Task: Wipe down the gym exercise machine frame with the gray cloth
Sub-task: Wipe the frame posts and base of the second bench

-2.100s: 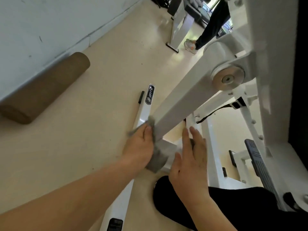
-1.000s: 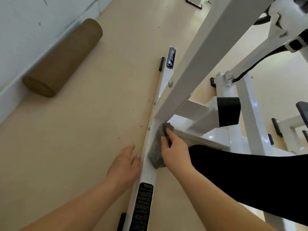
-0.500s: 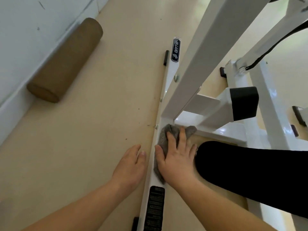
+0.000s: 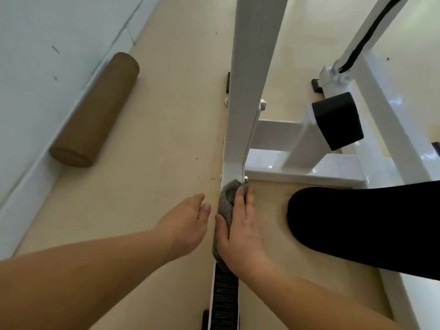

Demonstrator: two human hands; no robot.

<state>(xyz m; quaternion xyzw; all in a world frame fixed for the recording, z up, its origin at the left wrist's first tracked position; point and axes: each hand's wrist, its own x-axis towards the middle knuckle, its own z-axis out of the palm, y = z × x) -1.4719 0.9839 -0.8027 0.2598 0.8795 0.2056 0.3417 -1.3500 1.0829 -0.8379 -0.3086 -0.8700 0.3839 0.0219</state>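
The right hand (image 4: 240, 234) lies flat, fingers straight, pressing the nubby gray cloth (image 4: 226, 203) onto the glossy white frame (image 4: 252, 55), at the rail's joint with the square upright. The left hand (image 4: 188, 217) rests relaxed and empty on the smooth beige floor (image 4: 154, 163) beside the rail's left edge. A brown cylindrical roller (image 4: 95, 110) lies along the wall.

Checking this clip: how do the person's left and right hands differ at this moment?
The right hand lies flat on the gray cloth, pressing it onto the white base rail; the left hand holds nothing. The right hand is on the rail, the left hand beside it, over the floor. The right hand's fingers reach nearer the upright post than the left hand's. Both are bare, with straight or relaxed fingers.
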